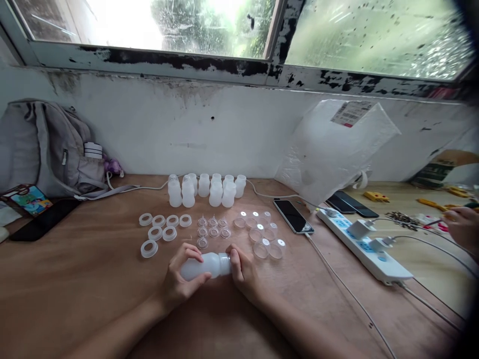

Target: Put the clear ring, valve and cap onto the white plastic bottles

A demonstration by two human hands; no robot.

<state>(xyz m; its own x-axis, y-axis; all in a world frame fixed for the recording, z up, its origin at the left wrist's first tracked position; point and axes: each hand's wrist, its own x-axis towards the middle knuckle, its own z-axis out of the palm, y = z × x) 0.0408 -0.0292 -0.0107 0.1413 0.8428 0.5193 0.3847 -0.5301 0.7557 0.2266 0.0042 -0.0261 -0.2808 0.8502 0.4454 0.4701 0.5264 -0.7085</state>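
The person's left hand (181, 276) grasps the body of a translucent white bottle (211, 264) at the lower centre of the frame, thumb on the near side and fingers over the far side. The bottle lies on its side in the grip, its base toward the left and its neck toward the right. The right hand (243, 271) grips the neck end, with thumb and fingers closed around it; the hand hides the very tip of that end.

Just above the hands, small parts lie in three groups on the brown tabletop (75, 279): whitish rings (149, 256) left of centre, small clear pieces (202, 243) in the middle and clear round caps (277, 252) to the right. Behind them, near the wall (168, 124), stands a cluster of similar bottles (188, 194).

Right of the caps lies a phone (294, 217) with a cable plugged in, then a white power strip (362, 244) with chargers. At the right edge another person's hand (464, 227) holds something thin, too blurred to identify. A grey backpack (41, 144) sits at the left, and a translucent plastic bag (333, 144) leans on the wall at the upper right.
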